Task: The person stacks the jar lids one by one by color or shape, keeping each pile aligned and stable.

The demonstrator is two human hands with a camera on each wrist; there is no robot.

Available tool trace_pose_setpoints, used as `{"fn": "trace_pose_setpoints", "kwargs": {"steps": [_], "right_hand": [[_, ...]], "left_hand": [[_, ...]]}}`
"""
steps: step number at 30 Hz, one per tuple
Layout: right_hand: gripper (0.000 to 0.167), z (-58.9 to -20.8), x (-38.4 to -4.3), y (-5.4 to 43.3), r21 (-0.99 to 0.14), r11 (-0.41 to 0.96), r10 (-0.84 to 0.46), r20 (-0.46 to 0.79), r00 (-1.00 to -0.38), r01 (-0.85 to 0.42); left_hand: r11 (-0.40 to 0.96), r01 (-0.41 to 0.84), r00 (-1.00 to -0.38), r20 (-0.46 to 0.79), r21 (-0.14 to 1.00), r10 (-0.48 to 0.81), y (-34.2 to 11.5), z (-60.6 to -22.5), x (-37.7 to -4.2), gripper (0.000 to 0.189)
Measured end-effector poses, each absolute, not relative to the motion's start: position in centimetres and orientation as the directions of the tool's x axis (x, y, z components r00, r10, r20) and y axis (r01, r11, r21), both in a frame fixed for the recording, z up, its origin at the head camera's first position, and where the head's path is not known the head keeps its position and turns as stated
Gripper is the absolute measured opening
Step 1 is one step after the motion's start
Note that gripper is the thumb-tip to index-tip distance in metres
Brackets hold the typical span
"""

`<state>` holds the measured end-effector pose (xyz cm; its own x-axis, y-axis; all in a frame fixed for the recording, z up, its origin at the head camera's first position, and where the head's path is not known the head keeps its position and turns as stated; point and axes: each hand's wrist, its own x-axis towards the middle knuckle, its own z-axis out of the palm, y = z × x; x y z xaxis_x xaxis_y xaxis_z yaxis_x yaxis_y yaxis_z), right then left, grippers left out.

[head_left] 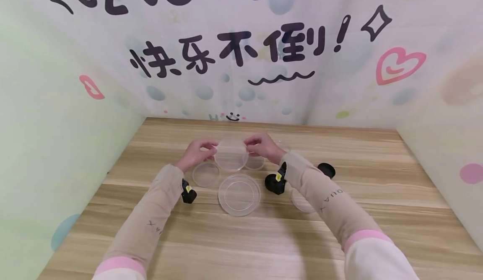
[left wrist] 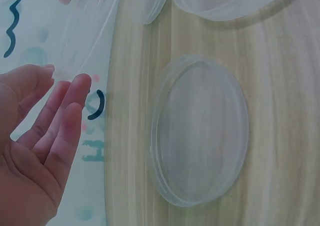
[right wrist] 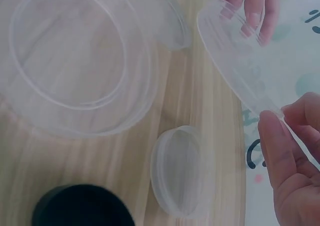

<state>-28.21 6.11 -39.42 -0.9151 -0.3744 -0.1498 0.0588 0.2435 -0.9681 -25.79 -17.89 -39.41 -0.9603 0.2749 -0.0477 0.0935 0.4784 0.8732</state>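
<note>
A clear round plastic lid (head_left: 231, 156) is held up above the table, tilted, between both hands. My left hand (head_left: 197, 152) pinches its left edge between thumb and fingertips; in the left wrist view that hand (left wrist: 42, 136) shows its palm side. On the opposite edge, my right hand (head_left: 263, 146) pinches the rim, as the right wrist view also shows at the lid's (right wrist: 235, 56) near end. Below lie a large clear lid (head_left: 239, 195), a medium clear lid (head_left: 206, 175) to the left, and a smaller one (head_left: 255, 163) partly behind the held lid.
A black round object (right wrist: 82, 208) lies right of the large lid, and another black round piece (head_left: 326, 170) farther right. One more clear round lid (head_left: 302, 201) is partly under the right forearm. The wooden table (head_left: 264, 246) meets a printed cloth backdrop (head_left: 324, 99) behind.
</note>
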Motion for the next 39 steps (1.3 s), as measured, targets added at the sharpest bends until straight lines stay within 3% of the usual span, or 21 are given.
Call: {"fn": "trace_pose_setpoints", "kwargs": {"steps": [16,24,39], "right_hand": [[0.032,-41.2,-25.7,8.2,-0.951,0.308,-0.494,-0.199,-0.846,0.044],[0.029,-42.0,-24.7,8.5,-0.932,0.355,-0.540,-0.268,-0.798,0.073],[0.021,-42.2,-23.6,7.9,-0.905,0.425,-0.532,-0.249,-0.810,-0.001]], "left_hand": [[0.549,0.144,-0.896,-0.126,0.823,0.425,-16.4,-40.6,-24.5,0.028],[0.538,0.219,-0.861,-0.098,0.814,0.499,-16.0,-41.3,-23.6,0.028],[0.595,0.169,-0.885,-0.145,0.786,0.442,-15.5,-40.9,-22.2,0.025]]}}
